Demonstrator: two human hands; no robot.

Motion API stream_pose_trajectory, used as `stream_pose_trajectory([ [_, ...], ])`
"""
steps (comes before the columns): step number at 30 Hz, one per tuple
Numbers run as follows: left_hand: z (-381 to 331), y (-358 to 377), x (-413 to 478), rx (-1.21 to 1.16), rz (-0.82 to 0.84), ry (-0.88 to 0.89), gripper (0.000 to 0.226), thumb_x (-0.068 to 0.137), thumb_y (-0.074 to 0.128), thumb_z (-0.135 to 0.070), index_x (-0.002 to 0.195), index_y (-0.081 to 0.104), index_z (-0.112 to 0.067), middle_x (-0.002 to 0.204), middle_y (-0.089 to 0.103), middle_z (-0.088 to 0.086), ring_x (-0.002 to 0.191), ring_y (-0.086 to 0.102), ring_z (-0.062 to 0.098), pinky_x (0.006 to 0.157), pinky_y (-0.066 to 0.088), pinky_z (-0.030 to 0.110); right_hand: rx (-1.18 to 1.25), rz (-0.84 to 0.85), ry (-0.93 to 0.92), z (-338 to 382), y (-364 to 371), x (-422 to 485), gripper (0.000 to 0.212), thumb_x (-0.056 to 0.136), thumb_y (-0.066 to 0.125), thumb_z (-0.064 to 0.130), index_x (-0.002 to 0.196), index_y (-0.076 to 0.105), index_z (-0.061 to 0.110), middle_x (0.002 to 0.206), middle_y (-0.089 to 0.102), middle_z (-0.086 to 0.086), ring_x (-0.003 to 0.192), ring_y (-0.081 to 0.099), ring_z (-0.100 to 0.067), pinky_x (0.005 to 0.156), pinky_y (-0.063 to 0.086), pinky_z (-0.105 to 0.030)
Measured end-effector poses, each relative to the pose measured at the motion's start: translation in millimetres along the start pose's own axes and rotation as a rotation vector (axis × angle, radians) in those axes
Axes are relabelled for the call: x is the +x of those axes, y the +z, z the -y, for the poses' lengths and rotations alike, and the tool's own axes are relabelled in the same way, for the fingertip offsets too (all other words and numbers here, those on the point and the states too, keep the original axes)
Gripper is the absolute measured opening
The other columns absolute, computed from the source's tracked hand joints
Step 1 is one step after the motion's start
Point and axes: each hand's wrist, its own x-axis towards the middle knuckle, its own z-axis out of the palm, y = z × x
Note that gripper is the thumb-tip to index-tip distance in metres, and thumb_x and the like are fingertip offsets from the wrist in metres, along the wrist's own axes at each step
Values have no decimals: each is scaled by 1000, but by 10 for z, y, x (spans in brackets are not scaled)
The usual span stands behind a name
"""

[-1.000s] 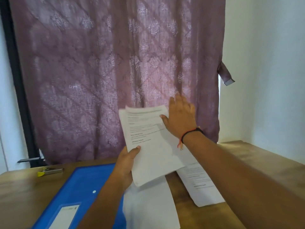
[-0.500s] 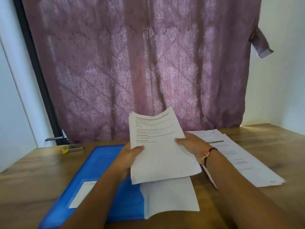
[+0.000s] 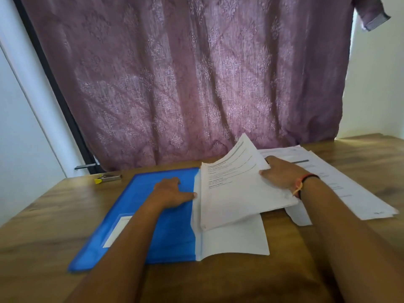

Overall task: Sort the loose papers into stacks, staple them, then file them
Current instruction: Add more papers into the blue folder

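Straightened fingers of the left hand [image 3: 171, 192], which has let go of the sheaf of papers [image 3: 236, 193], now press flat on the blue folder [image 3: 148, 226], while the right hand [image 3: 282, 174] pinches the lowered sheaf's right edge, thumb above and fingers seemingly beneath, over the wooden table [image 3: 43, 226].
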Motion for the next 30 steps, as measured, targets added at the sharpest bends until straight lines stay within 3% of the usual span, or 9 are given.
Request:
stream_pose_trajectory([
  [2,-28,-4,-36,192,83,-9,97,80,62,-77,152,36,-19,156,33,13,144,32,35,119,28,46,-22,22,8,-17,-1,-7,42,99,50,32,139,45,17,139,55,-7,108,53,-25,86,38,-32],
  [5,-86,20,-104,269,107,-16,97,81,60,-77,154,31,-21,160,26,12,148,23,37,119,26,50,-12,39,9,-14,12,-4,40,98,51,30,136,47,17,136,56,-8,106,53,-24,86,39,-33],
  [8,-171,47,-155,253,131,5,86,89,60,-64,154,29,-16,158,33,11,144,33,33,118,31,45,37,44,-12,-5,-3,-28,40,98,51,28,137,46,18,137,56,-7,105,51,-22,87,40,-33],
  [12,-216,49,-177,227,95,5,69,89,64,-54,142,43,-16,144,51,6,126,51,25,105,45,39,48,67,-72,26,-89,-78,46,100,51,25,145,41,20,142,52,-3,105,49,-19,88,36,-29],
  [15,-201,80,-168,259,48,7,62,87,65,-56,134,50,-19,136,57,3,120,55,22,102,47,39,-14,85,-102,35,-133,-108,49,99,52,28,146,41,20,145,51,-3,116,52,-23,88,35,-28],
  [19,-183,93,-140,308,9,-6,58,87,61,-58,131,52,-22,134,58,1,118,56,23,101,47,40,-22,105,-117,-13,-158,-102,47,98,53,31,143,46,20,141,54,-2,105,51,-17,85,38,-29],
  [22,-151,68,-106,279,-25,-24,56,88,61,-57,131,54,-22,131,58,0,117,56,23,95,46,38,-11,119,-125,-56,-167,-82,44,98,54,30,140,50,18,139,56,-4,110,53,-21,88,39,-31],
  [26,-102,31,-72,174,-35,-19,46,85,69,-55,114,63,-20,112,60,-4,103,58,19,93,50,38,11,143,-133,-98,-196,-65,43,97,55,31,138,53,17,138,57,-4,118,54,-25,95,39,-36],
  [30,-88,-45,-87,-82,-122,9,23,84,69,-35,77,66,-12,81,67,5,87,69,30,83,60,48,59,164,-154,-149,-240,-53,42,97,54,30,138,54,18,135,58,-1,118,54,-23,99,38,-36],
])
